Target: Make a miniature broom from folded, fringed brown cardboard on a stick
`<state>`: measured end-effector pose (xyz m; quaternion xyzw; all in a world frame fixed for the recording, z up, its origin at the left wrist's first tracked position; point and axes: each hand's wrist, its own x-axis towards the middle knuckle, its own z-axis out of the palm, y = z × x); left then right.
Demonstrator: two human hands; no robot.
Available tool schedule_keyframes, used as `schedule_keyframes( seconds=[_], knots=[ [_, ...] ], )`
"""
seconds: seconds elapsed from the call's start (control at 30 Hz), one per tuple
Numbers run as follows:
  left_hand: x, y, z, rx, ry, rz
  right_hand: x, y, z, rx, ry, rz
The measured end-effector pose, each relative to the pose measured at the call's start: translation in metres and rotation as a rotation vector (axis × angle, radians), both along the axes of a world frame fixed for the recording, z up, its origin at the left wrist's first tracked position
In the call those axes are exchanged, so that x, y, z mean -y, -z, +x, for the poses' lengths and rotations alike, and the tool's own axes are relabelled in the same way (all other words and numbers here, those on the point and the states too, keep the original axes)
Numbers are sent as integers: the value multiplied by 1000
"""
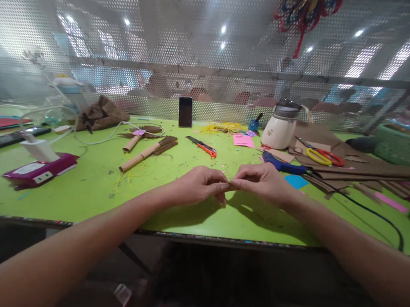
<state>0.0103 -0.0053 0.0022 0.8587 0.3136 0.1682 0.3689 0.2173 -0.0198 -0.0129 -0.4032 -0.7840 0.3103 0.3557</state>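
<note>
Your left hand (199, 185) and right hand (264, 182) meet fingertip to fingertip just above the near middle of the bright green tabletop (84, 197), both pinched nearly closed on a tiny sliver of something (230, 184) held between them; it is too small to tell what it is. Holding it at both ends like this keeps it steady and close under your eyes. Just beyond your hands lies an orange-handled utility knife (201, 146), and to its left two rolled brown paper tubes with fringed dark ends (146, 151), laid within reach. Far right, red-and-yellow scissors (321, 156) rest on flat sheets of brown cardboard (357, 165), beside a cream-coloured jug with a dark lid (281, 125). A blue-handled tool (282, 164) lies just beyond your right hand. A dark phone (186, 111) stands propped against the perforated metal screen (211, 56) at the back. At the left, a magenta box (39, 171) carries a white charger block. No writing or brand can be read anywhere.
</note>
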Motion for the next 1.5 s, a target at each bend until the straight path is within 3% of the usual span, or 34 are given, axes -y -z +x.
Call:
schedule_keyframes(
  seconds=[0.17,0.33,0.5,0.63,0.8,1.07,1.17,1.3,1.43,1.5],
  knots=[
    [-1,-13,5,-73,-5,59,-1,-1,6,-10,28,116],
    [-5,-28,9,-110,-32,77,-4,-7,10,-112,148,170],
    [-13,-13,2,-103,-85,149,-6,-8,9,-172,154,75],
    [-17,0,-5,-46,-75,37,-9,-3,10,-231,155,-7],
    [-20,2,-7,31,48,-129,-17,0,15,-296,193,-29],
    [-24,2,-9,-16,30,-114,-31,6,19,-391,220,-53],
    [-25,0,-11,49,29,-228,-32,5,20,-500,148,-126],
    [-24,4,-12,263,101,-504,-29,1,22,-688,-86,-240],
    [-22,13,-11,337,223,-710,-17,-1,17,-475,-375,-306],
    [-19,15,-9,319,272,-776,-10,-2,13,-388,-432,-275]
  ],
)
